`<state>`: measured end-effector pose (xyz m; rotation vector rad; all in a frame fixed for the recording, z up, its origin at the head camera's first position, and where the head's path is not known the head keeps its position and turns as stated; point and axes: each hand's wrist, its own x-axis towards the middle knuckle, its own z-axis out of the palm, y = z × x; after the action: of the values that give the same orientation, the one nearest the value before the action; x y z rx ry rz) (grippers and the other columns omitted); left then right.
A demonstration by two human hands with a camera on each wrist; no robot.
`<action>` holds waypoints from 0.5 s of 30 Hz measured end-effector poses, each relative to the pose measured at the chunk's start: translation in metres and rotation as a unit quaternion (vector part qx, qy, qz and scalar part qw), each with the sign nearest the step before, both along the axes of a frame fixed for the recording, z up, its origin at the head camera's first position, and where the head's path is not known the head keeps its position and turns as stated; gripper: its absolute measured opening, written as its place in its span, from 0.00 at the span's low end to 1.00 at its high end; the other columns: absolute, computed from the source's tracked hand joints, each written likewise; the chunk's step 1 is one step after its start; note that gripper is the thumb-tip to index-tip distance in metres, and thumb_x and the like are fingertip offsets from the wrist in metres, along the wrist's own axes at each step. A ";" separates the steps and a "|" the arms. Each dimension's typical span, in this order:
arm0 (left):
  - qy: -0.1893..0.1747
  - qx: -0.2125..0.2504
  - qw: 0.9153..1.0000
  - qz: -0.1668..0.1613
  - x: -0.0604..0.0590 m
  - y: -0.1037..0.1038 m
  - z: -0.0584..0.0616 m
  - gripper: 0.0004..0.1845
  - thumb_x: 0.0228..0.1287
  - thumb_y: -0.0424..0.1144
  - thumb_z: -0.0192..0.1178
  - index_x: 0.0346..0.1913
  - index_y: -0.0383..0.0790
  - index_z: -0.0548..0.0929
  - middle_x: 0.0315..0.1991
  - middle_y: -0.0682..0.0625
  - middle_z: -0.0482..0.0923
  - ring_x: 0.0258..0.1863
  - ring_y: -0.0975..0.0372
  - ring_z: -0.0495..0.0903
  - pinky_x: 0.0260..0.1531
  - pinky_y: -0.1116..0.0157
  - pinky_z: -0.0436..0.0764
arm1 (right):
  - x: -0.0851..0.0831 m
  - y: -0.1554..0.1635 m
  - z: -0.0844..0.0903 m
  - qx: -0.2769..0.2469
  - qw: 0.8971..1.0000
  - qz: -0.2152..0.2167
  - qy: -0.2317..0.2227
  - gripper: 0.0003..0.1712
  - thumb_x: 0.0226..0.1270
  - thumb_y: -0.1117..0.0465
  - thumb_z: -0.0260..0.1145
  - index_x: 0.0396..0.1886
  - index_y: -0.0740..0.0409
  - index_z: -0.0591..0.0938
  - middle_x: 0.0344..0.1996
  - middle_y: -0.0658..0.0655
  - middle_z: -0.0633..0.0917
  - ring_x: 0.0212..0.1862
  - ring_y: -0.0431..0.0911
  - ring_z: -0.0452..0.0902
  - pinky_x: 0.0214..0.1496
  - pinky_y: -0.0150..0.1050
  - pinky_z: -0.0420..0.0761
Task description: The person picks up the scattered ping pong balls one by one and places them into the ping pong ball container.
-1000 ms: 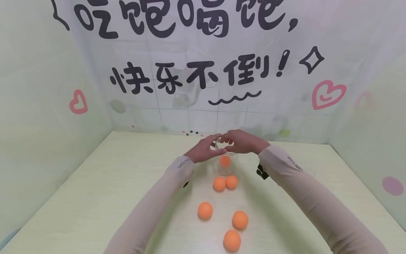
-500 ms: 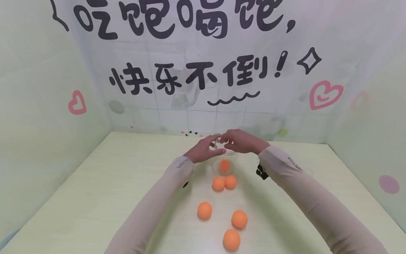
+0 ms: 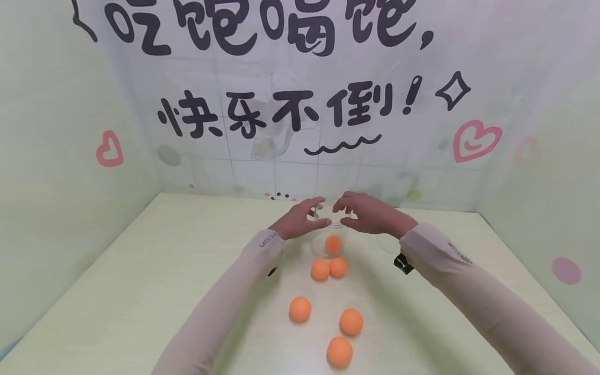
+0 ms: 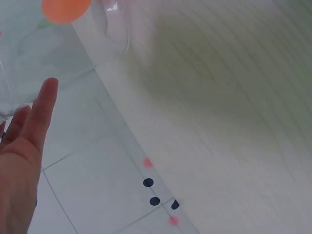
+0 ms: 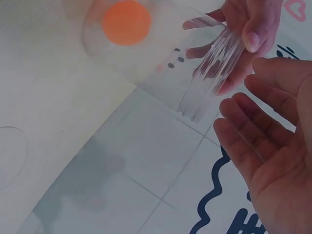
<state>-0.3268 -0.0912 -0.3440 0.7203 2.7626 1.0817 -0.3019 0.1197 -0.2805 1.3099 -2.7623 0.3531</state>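
Observation:
A clear jar [image 5: 209,73] with a ridged neck stands near the back of the table, one orange ball [image 3: 333,244] at its bottom. My left hand [image 3: 300,220] grips the jar around its neck, thumb on the near side and fingers on the far side. Beside the mouth, my right hand [image 3: 372,213] hovers with relaxed, slightly bent fingers and nothing in them. The right wrist view has that hand's palm [image 5: 278,185] just off the jar's rim. In the left wrist view, the left hand's fingers [image 4: 41,112] lie along the jar wall.
Two orange balls [image 3: 321,270] sit side by side in front of the jar. Closer to me lie another ball [image 3: 300,309] on the left and two more [image 3: 351,321] on the right. A faint clear round outline [image 3: 389,252] shows right of the jar. A printed curtain [image 3: 262,177] borders the table [image 3: 187,250].
The ball in the jar has dropped to its bottom. My right hand has drawn back from the jar's mouth to the right, its fingers spreading. My left hand keeps its hold.

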 end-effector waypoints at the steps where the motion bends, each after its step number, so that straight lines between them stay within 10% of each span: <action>1: -0.001 0.000 1.000 -0.001 0.000 0.000 -0.001 0.38 0.65 0.53 0.58 0.73 0.44 0.58 0.67 0.44 0.66 0.61 0.52 0.72 0.57 0.53 0.74 | 0.003 0.001 -0.001 -0.003 1.000 -0.003 0.003 0.14 0.62 0.66 0.64 0.48 0.60 0.81 0.44 0.57 0.81 0.44 0.49 0.80 0.49 0.44 0.79; 15: -0.009 0.003 1.000 0.001 -0.003 -0.001 -0.003 0.38 0.65 0.53 0.58 0.73 0.44 0.58 0.67 0.44 0.66 0.62 0.52 0.71 0.58 0.52 0.74 | 0.046 0.015 -0.021 -0.013 1.000 0.001 0.012 0.19 0.61 0.65 0.66 0.53 0.58 0.78 0.47 0.53 0.78 0.45 0.46 0.79 0.48 0.42 0.81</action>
<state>-0.3298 -0.0919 -0.3471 0.7051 2.7476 1.0933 -0.2563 0.1348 -0.3018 1.3012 -2.7268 0.3704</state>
